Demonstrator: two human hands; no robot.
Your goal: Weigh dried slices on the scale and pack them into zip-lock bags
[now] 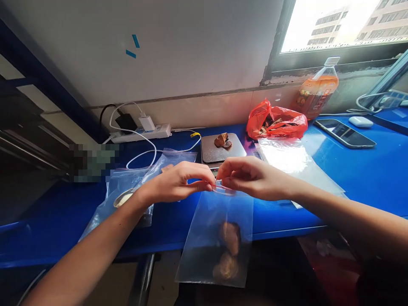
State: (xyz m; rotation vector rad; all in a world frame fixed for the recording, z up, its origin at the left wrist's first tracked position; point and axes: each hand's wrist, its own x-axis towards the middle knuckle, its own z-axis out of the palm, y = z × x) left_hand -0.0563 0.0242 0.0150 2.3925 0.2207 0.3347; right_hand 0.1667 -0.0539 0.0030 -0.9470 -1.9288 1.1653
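Observation:
A clear zip bag hangs in front of the table edge, with several brown dried pieces at its bottom. My left hand pinches the bag's top strip near its middle. Close beside it, my right hand has its fingers closed on the same top edge, farther right. Just beyond both hands stands a silver kitchen scale bearing brown dried chunks. My fingers hide part of the scale's front.
Filled clear bags lie on the left. A red plastic bag of brown pieces, flat clear bags, a phone, an earbud case and a drink bottle are right. A power strip with cables lies along the wall.

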